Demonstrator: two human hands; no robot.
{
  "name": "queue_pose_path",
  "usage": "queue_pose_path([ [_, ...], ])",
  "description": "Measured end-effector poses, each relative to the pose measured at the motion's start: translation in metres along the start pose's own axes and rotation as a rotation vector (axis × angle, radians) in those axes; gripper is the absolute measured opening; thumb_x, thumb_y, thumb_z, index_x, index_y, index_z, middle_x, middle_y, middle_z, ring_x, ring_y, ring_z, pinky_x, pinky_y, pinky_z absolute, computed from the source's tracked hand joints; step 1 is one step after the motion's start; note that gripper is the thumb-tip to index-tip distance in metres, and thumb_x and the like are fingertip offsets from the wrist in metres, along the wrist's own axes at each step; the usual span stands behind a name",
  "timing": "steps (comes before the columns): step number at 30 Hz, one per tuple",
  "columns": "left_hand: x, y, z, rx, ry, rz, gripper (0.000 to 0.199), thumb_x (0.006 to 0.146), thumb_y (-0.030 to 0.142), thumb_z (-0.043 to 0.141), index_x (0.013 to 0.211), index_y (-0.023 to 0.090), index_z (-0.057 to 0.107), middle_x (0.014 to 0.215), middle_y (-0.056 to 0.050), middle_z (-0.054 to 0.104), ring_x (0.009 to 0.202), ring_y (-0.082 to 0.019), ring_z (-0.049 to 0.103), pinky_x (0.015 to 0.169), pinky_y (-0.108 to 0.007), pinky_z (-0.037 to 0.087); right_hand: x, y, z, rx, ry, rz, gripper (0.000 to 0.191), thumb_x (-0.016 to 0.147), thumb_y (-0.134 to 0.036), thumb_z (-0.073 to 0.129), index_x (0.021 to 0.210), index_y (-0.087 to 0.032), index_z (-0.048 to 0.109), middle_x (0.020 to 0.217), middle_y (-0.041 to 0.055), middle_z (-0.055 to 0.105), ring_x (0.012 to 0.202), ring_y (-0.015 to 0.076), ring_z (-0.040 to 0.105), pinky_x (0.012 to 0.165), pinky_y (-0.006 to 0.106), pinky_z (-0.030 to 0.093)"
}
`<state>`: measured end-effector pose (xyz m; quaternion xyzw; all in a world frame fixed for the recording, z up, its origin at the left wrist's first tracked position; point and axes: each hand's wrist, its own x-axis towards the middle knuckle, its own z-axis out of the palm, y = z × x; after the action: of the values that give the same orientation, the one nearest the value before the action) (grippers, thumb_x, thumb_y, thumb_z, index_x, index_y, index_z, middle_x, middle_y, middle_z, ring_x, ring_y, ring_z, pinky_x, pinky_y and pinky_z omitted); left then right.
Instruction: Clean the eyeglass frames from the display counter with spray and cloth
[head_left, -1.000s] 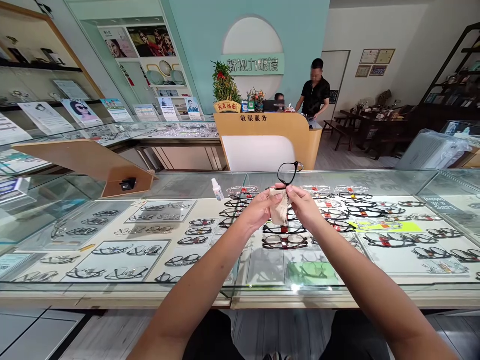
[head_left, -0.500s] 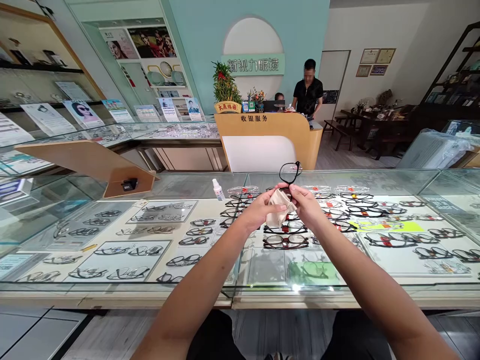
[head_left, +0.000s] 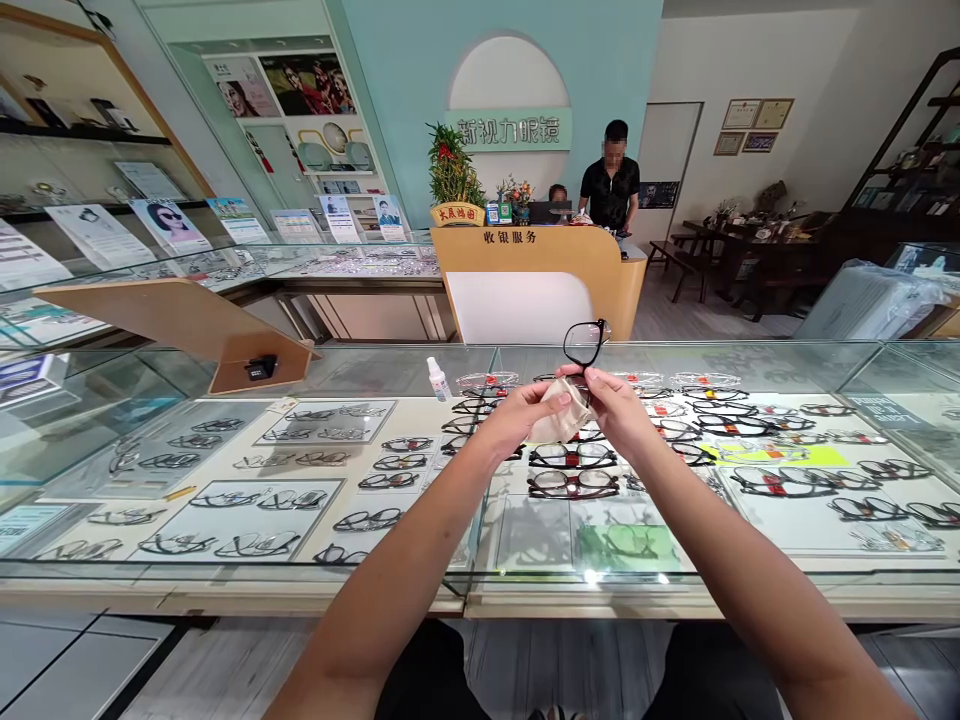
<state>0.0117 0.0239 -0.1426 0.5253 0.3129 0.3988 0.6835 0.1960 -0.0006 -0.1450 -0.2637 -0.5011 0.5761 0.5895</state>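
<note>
A pair of black-framed eyeglasses (head_left: 583, 343) is held up over the glass counter, one lens raised above my fingers. My right hand (head_left: 615, 403) is closed on the frame near its middle. My left hand (head_left: 517, 415) grips a pale cream cloth (head_left: 561, 412), which is folded around the lower lens and hides most of it. Both hands nearly meet at the cloth. A small white spray bottle (head_left: 437, 379) stands upright on the counter, left of my hands.
Beneath the glass counter top (head_left: 375, 380) lie rows of eyeglasses (head_left: 574, 485). A tilted wooden board (head_left: 187, 320) stands at the left. Behind a wooden cashier desk (head_left: 622, 285) a person (head_left: 611, 190) stands, with another head partly visible beside a monitor.
The eyeglasses and both hands have shifted slightly, with the raised lens turned a little. The cloth has moved a bit around the lower lens. The person behind the desk leans slightly left.
</note>
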Motion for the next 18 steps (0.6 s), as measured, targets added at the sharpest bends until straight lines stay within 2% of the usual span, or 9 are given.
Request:
queue_pose_path([
  [3,0.000,0.001,-0.001,-0.010,-0.062,0.037,0.054,0.063,0.046,0.103,0.099,0.012,0.082,0.087,-0.006,0.076,0.075,-0.016,0.067,0.075,-0.029,0.051,0.000,0.001,0.000,0.000,-0.001,0.002,0.038,0.090,-0.060,0.081,0.111,-0.029,0.088,0.111,0.0040,0.085,0.093,0.0214,0.074,0.079,0.030,0.054],
  [7,-0.002,0.002,0.002,-0.080,-0.143,0.062,0.075,0.067,0.037,0.102,0.135,0.022,0.075,0.110,-0.007,0.078,0.088,-0.019,0.071,0.085,-0.033,0.056,-0.001,0.000,0.000,0.020,-0.024,0.011,0.038,0.092,-0.059,0.080,0.113,-0.029,0.087,0.101,0.0048,0.084,0.088,0.0221,0.074,0.076,0.032,0.055],
  [9,-0.004,0.001,0.004,-0.071,-0.151,0.069,0.079,0.071,0.039,0.100,0.142,0.024,0.070,0.113,-0.006,0.077,0.087,-0.018,0.071,0.083,-0.032,0.057,-0.002,-0.002,0.001,0.027,-0.016,0.013,0.038,0.091,-0.059,0.080,0.113,-0.029,0.087,0.100,0.0049,0.084,0.087,0.0220,0.074,0.075,0.032,0.054],
  [13,-0.005,-0.005,0.011,0.056,-0.110,0.136,0.075,0.069,0.042,0.100,0.133,0.017,0.072,0.098,-0.004,0.075,0.077,-0.015,0.066,0.073,-0.026,0.053,-0.004,-0.004,0.005,0.044,-0.008,0.027,0.039,0.088,-0.058,0.083,0.111,-0.027,0.087,0.100,0.0052,0.083,0.082,0.0207,0.072,0.070,0.030,0.052],
  [15,-0.006,-0.008,0.015,0.091,-0.077,0.186,0.079,0.067,0.042,0.101,0.134,0.017,0.069,0.093,-0.002,0.073,0.075,-0.014,0.064,0.071,-0.025,0.052,-0.005,-0.003,0.007,0.061,-0.006,0.032,0.039,0.088,-0.059,0.083,0.110,-0.026,0.087,0.100,0.0053,0.083,0.077,0.0188,0.068,0.065,0.029,0.049],
  [18,-0.009,-0.008,0.023,0.106,-0.021,0.231,0.078,0.070,0.051,0.099,0.131,0.016,0.066,0.087,0.000,0.071,0.073,-0.015,0.063,0.068,-0.025,0.052,-0.006,0.000,0.010,0.051,-0.017,0.030,0.041,0.090,-0.060,0.081,0.112,-0.026,0.086,0.103,0.0052,0.082,0.073,0.0169,0.064,0.065,0.028,0.047],
])
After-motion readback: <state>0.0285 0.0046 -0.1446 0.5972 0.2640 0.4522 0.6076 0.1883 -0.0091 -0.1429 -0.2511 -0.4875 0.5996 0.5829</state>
